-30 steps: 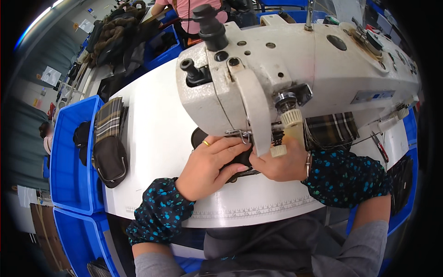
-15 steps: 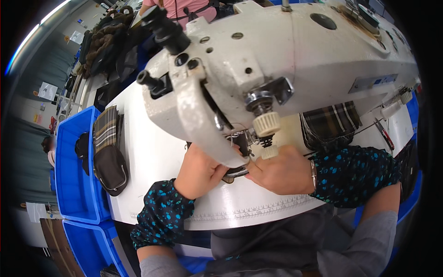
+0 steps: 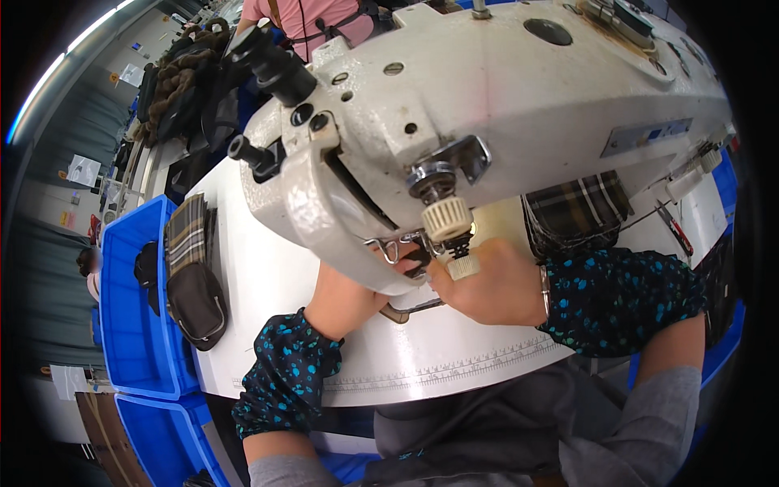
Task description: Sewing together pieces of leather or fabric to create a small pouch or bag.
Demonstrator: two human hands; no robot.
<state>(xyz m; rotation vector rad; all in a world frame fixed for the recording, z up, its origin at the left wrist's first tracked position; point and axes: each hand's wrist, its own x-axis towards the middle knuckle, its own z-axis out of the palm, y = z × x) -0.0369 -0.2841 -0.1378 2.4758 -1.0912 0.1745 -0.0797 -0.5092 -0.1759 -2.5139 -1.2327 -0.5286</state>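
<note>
At the needle end of a white sewing machine [image 3: 519, 97], both my hands are on a small dark fabric piece with a tan edge [image 3: 398, 315]. My left hand [image 3: 345, 299] holds it from the left, its fingers closed and partly hidden behind the machine's curved lever. My right hand [image 3: 491, 286] pinches the piece from the right, fingers bent just below the cream tension knob [image 3: 448, 219]. Most of the piece is covered by my fingers and the machine head.
Plaid and dark pouches [image 3: 195, 300] lie at the table's left edge by a blue bin [image 3: 122, 308]. Behind my right hand are more plaid fabric pieces [image 3: 576, 211], with red-handled snips [image 3: 675, 231] farther right. A person in pink [image 3: 324, 20] is beyond the machine.
My right hand's fingers have shifted slightly up and toward the needle area. More of the piece's tan lower edge shows between my hands. The whole view has tilted slightly.
</note>
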